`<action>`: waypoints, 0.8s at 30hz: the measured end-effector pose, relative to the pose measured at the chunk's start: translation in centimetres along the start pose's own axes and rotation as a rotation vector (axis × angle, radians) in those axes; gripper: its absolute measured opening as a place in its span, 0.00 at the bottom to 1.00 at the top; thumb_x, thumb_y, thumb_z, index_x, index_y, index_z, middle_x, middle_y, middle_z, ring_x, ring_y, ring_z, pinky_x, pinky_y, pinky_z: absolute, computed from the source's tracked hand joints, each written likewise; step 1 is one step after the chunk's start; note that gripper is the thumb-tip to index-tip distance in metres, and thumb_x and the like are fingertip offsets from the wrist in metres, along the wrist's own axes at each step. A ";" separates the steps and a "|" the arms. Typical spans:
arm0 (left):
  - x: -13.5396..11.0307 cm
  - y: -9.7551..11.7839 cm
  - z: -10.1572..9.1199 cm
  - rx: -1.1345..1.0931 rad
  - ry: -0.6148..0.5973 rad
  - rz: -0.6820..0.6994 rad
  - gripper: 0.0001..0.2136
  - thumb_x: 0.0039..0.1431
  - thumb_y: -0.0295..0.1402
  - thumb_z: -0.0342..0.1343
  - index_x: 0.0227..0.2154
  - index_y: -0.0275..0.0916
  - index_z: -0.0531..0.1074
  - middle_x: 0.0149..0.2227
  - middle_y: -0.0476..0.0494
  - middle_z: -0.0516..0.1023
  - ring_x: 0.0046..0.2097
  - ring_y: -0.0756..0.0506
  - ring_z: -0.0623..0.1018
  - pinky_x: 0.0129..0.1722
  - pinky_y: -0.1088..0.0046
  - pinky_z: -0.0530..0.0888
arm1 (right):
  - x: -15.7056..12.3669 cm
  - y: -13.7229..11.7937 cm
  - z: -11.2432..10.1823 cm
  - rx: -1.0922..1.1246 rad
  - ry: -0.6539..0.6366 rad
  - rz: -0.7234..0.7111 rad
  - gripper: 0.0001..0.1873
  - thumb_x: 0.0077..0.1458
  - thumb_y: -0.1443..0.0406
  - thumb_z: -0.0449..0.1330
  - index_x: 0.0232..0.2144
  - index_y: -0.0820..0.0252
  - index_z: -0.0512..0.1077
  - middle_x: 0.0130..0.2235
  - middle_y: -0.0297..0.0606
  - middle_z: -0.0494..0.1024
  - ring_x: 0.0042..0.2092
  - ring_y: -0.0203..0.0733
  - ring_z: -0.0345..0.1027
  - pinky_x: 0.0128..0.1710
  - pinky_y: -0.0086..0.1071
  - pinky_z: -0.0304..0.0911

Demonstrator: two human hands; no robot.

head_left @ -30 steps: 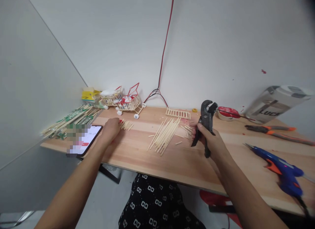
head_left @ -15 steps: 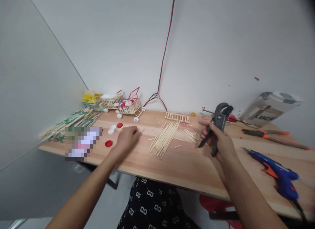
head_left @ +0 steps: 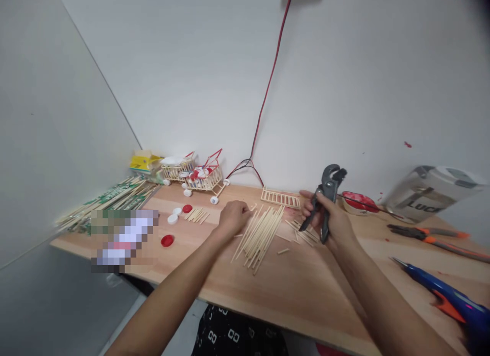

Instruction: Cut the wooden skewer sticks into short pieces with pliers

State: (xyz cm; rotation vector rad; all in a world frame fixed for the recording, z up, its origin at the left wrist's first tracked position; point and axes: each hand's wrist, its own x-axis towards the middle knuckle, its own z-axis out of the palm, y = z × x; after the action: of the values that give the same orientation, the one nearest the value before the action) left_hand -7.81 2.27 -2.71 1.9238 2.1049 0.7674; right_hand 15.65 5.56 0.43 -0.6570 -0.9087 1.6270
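Note:
My left hand (head_left: 233,218) is just left of the upper end of a pile of thin wooden sticks (head_left: 262,238). Its fingers are curled together, and whatever they may pinch is hidden. My right hand (head_left: 337,218) grips a dark grey hand cutter (head_left: 325,193) above the table, with the cutter head pointing up. Under the cutter lie short cut sticks (head_left: 306,235). A small ladder-shaped stick frame (head_left: 280,198) rests flat behind the pile. Left of my left hand is a neat row of short sticks (head_left: 196,216).
Two stick-built carts (head_left: 204,178) with bottle-cap wheels stand by the wall. Red and white caps (head_left: 167,240) and bundled sticks (head_left: 111,203) lie left. On the right are a red-stained tub (head_left: 360,202), pliers (head_left: 424,234), a blue glue gun (head_left: 436,284) and a container (head_left: 424,195).
My left hand has moved right, from the short-stick row to the long-stick pile. The row is now uncovered. My right hand still holds the cutter, as the whole view shifts slightly.

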 end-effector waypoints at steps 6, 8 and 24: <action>-0.9 -0.1 0.7 0.097 -0.033 0.000 0.09 0.54 0.37 0.54 0.26 0.38 0.74 0.30 0.44 0.77 0.33 0.46 0.73 0.29 0.74 0.61 | -0.3 1.9 -0.7 -0.034 0.016 -0.062 0.11 0.49 0.59 0.63 0.32 0.61 0.75 0.21 0.32 0.66 0.25 0.33 0.60 0.24 0.26 0.60; -1.4 0.2 0.7 0.184 -0.050 0.032 0.09 0.55 0.36 0.52 0.27 0.39 0.73 0.31 0.43 0.77 0.35 0.45 0.74 0.31 0.73 0.63 | -0.6 1.8 -0.7 -0.070 0.017 -0.077 0.11 0.49 0.59 0.62 0.32 0.60 0.75 0.22 0.32 0.66 0.25 0.34 0.61 0.25 0.27 0.60; -1.5 1.3 0.6 0.115 -0.088 -0.014 0.08 0.56 0.28 0.48 0.28 0.34 0.72 0.29 0.40 0.74 0.34 0.44 0.74 0.33 0.71 0.66 | -1.8 3.6 0.5 -0.521 -0.106 -0.073 0.20 0.54 0.54 0.58 0.42 0.63 0.71 0.25 0.33 0.66 0.26 0.36 0.63 0.25 0.31 0.60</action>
State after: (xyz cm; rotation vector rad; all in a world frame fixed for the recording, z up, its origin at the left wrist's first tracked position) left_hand -6.23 0.94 -2.89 1.9593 2.1507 0.5596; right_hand 13.69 3.36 -2.35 -0.8841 -1.4398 1.3729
